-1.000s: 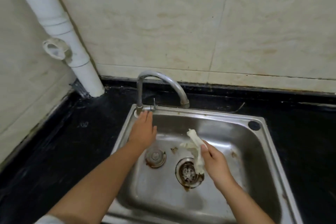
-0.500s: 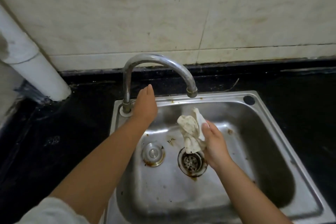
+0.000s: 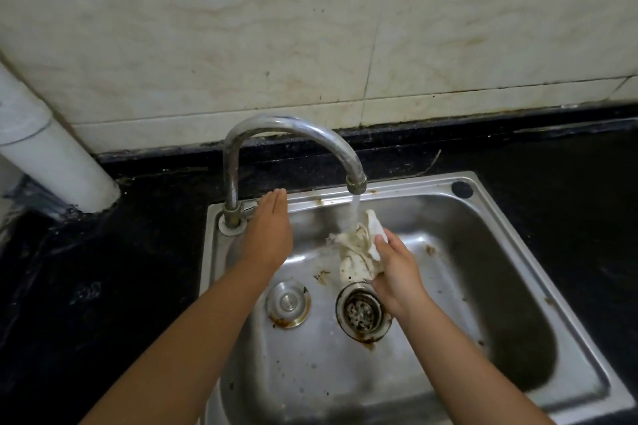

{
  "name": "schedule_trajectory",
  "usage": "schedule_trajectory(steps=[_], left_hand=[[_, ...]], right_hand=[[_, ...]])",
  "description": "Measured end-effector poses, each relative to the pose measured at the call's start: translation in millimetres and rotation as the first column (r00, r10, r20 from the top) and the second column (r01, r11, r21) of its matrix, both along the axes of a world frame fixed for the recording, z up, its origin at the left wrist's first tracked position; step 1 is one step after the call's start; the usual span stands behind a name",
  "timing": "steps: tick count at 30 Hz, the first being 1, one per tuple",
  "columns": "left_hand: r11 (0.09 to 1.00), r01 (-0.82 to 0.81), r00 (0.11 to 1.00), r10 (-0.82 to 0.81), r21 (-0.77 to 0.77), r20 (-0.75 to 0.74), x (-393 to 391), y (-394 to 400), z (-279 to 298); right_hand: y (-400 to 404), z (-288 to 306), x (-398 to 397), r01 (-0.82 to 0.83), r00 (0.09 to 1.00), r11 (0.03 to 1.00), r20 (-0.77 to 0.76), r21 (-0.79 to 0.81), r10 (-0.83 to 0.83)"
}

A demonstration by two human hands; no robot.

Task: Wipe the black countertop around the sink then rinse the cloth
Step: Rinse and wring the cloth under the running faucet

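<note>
Home kitchen: steel sink set in black countertop, curved tap, stained tiled wall.

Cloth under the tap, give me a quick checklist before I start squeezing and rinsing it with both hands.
1. Water running from the faucet: ok, a stream falls from the spout.
2. Cloth in the stream: ok, the water lands on its upper edge.
3. Right hand grips the cloth: ok, fingers curled round it.
4. Left hand free to help: ok, flat and open by the faucet base, holding nothing.
5. Cloth over the sink: ok, held above the strainer drain.
6. Drain free-flowing: cannot tell; no pooled water shows.
</note>
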State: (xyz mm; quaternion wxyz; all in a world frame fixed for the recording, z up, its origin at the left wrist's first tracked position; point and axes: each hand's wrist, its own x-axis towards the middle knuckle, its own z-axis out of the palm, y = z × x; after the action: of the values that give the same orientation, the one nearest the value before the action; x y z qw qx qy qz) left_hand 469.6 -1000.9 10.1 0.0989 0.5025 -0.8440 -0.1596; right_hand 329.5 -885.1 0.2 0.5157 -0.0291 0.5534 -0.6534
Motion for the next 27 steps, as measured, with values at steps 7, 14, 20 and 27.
schedule_trajectory(steps=[7, 14, 20, 27], left_hand=[[0.995, 0.08, 0.997, -0.08, -0.058, 0.002, 10, 32, 8], [0.992, 0.08, 0.992, -0.07, 0.098, -0.104, 11, 58, -12], [0.81, -0.065, 0.827, 0.371, 0.582, -0.423, -20, 54, -13], [0.5, 0.103, 0.716, 0.563, 0.86, -0.413, -56, 12, -16]], right_hand=[[-21, -4, 2, 0.054, 0.99, 0.998, 0.127, 0.017, -0.056], [-22, -2, 0, 0.048, 0.986, 0.996, 0.161, -0.069, -0.037], [-13, -1, -9, -0.108, 0.993, 0.983, 0.037, -0.151, 0.115], [-15, 10, -23, -0.26, 0.966, 0.959, -0.034, -0.116, 0.258]])
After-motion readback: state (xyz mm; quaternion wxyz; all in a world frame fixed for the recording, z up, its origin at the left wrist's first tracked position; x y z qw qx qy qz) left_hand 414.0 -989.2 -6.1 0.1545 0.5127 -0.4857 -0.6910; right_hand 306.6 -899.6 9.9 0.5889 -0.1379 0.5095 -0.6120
